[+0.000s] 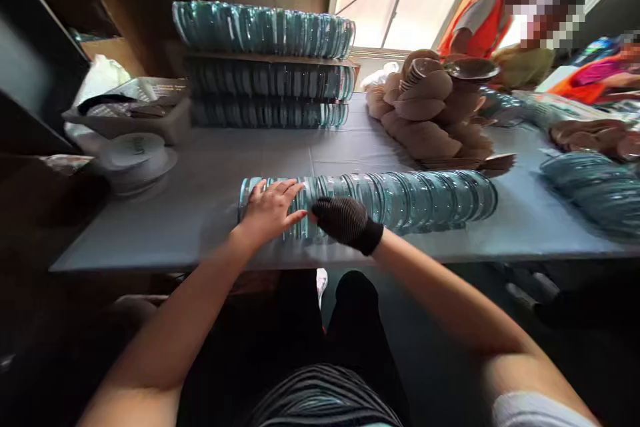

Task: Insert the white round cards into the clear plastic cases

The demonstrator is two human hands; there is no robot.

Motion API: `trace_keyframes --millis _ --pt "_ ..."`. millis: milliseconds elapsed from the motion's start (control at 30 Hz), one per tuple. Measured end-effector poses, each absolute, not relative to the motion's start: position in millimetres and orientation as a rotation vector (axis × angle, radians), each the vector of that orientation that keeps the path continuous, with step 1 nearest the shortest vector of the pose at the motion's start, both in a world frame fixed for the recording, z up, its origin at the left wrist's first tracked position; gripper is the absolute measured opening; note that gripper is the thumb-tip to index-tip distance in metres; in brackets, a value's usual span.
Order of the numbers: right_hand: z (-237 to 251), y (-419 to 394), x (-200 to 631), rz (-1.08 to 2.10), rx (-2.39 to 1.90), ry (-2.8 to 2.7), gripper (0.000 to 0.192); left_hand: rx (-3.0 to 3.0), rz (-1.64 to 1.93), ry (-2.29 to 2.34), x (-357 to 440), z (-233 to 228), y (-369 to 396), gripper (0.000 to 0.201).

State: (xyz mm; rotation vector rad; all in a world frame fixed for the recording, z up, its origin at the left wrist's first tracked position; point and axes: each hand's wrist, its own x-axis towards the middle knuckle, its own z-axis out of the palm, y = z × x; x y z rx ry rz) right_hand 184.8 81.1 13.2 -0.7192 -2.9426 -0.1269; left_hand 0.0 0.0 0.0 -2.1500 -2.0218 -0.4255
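A long row of clear teal glass discs (415, 199) lies on its side on the grey table (200, 200), near the front edge. My left hand (271, 210), bare, rests flat on the left end of the row with fingers spread over the top discs. My right hand (346, 220), in a dark knit glove, presses on the row just to the right of it, fingers curled over the discs. Both hands touch the row; neither lifts anything off the table.
Three stacked rows of the same teal discs (265, 30) stand at the back. A pile of brown bowls (430, 117) sits at the right centre, more discs (595, 190) at the far right. A white tape roll (135, 153) and a tray (130, 110) lie left. A person (485, 20) sits behind.
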Motion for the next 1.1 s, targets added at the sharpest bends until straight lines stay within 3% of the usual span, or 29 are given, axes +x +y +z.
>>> trace_keyframes --millis 133,233,433,567,867,1100 --pt "-74 44 203 -0.128 -0.675 -2.981 0.033 -2.157 -0.384 -2.057 1 1 0 0.058" --pt "-89 36 216 -0.049 -0.652 -2.972 0.030 -2.158 -0.362 -2.077 2 6 -1 0.058" --pt "14 112 212 -0.024 -1.081 -2.632 0.037 -2.220 -0.399 -2.001 30 16 17 0.071" --pt "64 186 169 0.125 -1.302 -3.065 0.044 -2.286 -0.390 -1.962 48 8 34 0.068" --pt "50 246 132 0.556 -1.146 -3.406 0.056 -2.246 -0.427 -1.942 49 -3 36 0.069" --pt "64 225 140 0.400 -0.924 -3.330 0.043 -2.239 -0.434 -1.960 50 -2 36 0.066"
